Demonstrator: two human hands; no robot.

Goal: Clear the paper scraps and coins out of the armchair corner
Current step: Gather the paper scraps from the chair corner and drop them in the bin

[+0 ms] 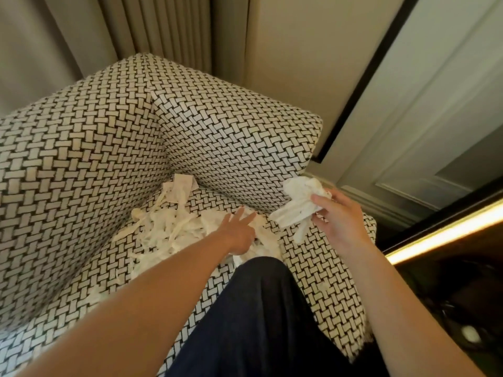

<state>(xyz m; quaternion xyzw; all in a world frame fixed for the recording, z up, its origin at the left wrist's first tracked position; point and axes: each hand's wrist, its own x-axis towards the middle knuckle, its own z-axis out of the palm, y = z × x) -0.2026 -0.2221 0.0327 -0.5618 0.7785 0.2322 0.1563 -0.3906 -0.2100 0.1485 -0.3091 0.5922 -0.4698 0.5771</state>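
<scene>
A dark-trousered knee [261, 308] crowds the armchair [81, 164] seat; left hand [239, 232] spread on paper scraps [168, 229], right hand [340, 221] clutching crumpled tissue [299, 202].

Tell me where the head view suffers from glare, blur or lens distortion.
Head view: a light strip at right is blown out, with the floor below it nearly black; wide-angle bending curves the door frame and stretches the forearms; the scraps on the armchair under the left hand look soft, so no coins can be made out; the wad in the right hand is bright but readable.
</scene>
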